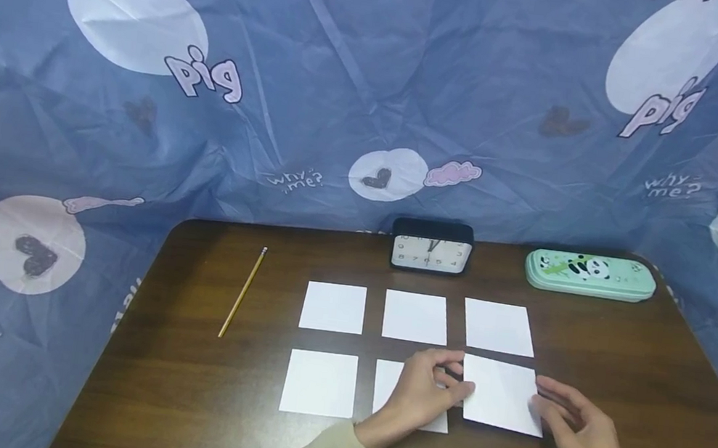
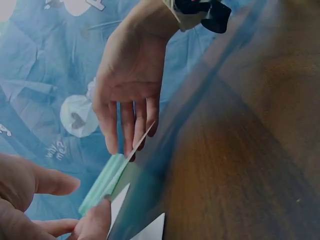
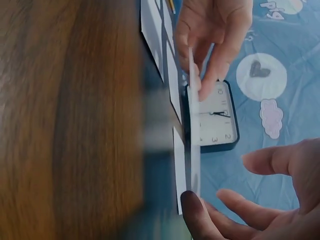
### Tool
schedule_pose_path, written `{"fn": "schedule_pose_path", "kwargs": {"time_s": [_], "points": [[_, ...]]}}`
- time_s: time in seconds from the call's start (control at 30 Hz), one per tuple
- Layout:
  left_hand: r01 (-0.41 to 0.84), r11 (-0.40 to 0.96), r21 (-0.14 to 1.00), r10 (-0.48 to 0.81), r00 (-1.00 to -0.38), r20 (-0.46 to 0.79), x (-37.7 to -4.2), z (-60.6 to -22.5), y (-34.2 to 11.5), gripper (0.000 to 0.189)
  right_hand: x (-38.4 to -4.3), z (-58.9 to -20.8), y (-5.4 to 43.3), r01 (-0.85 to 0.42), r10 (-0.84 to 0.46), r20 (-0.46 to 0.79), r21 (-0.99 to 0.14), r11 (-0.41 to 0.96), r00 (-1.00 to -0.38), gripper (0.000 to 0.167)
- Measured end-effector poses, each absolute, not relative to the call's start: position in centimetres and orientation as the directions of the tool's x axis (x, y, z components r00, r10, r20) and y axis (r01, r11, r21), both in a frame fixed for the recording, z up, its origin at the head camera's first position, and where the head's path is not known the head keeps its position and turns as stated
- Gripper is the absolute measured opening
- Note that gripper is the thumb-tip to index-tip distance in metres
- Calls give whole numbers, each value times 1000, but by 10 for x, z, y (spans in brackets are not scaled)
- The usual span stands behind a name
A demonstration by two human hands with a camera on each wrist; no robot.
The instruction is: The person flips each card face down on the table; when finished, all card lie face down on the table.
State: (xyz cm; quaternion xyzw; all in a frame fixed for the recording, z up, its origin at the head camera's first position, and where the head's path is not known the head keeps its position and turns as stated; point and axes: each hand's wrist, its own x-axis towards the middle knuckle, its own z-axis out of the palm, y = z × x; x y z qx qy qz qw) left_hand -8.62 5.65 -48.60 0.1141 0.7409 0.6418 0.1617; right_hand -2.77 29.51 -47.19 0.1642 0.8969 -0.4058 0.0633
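A blank white paper card point(image 1: 503, 396) is held between both hands, low over the table and slightly tilted. At its left edge, my left hand point(image 1: 421, 393) pinches it between thumb and fingers. The right hand point(image 1: 585, 432) grips the opposite edge with its fingertips. In the right wrist view the held card point(image 3: 195, 160) appears edge-on. More white cards lie in two rows: three at the back, among them the right one point(image 1: 499, 328), and two in front, a left one point(image 1: 319, 383) and a middle one point(image 1: 385, 379) partly hidden under my left hand.
A black clock point(image 1: 432, 248) stands at the back of the brown wooden table point(image 1: 164, 393). To its right lies a green panda pencil case point(image 1: 590, 276). A yellow pencil point(image 1: 242, 293) lies on the left. Blue printed cloth point(image 1: 320, 96) hangs behind.
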Motion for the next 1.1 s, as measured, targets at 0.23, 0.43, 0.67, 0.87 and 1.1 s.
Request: {"fn": "schedule_pose_path", "kwargs": {"time_s": [0.23, 0.43, 0.67, 0.87, 1.1], "points": [[-42, 192, 981, 406, -906, -118, -81, -490, 60, 58, -29, -478, 301, 298, 213, -208, -683, 667, -955, 48], [-83, 216, 973, 411, -896, -168, -75, -491, 64, 66, -31, -482, 305, 295, 190, -227, -675, 677, -955, 50], [-82, 244, 966, 433, -883, -184, -67, -490, 66, 75, -33, -484, 307, 337, 206, -272, -648, 682, -940, 57], [-54, 272, 961, 449, -876, -177, -63, -488, 64, 74, -30, -485, 308, 318, 195, -256, -652, 688, -947, 58], [-20, 297, 955, 481, -860, -168, -63, -488, 60, 74, -30, -485, 308, 330, 192, -275, -653, 682, -942, 60]]}}
